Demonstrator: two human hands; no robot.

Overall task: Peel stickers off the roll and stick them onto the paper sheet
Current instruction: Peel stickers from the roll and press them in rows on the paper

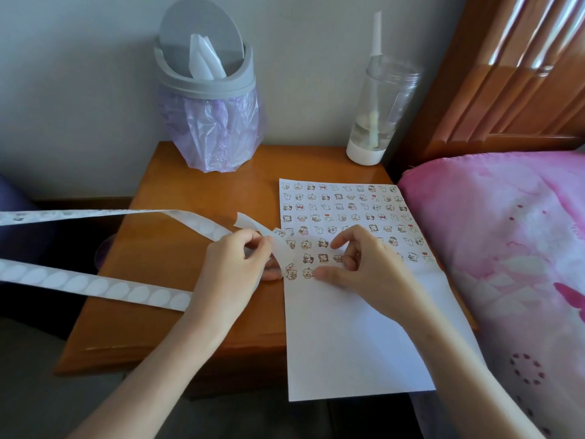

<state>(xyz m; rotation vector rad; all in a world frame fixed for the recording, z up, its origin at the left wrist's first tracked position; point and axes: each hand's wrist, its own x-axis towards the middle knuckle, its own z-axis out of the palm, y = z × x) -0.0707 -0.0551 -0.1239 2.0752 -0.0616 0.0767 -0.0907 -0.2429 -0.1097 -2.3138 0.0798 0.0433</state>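
Observation:
A white paper sheet (348, 337) lies on the wooden bedside table (177, 191), its upper half filled with rows of small cartoon stickers. A long white sticker backing strip (95, 285) trails off to the left in two lengths, most of its round spots bare. My left hand (234, 274) pinches the strip's end at the sheet's left edge. My right hand (364, 264) rests on the sheet, with its thumb tip pressing beside a sticker (307, 274) in the lowest row.
A grey bin (205, 90) with a purple bag stands at the back of the table. A clear bottle (376, 112) with a white base stands at the back right. A bed with pink bedding (506, 248) and a wooden headboard borders the right.

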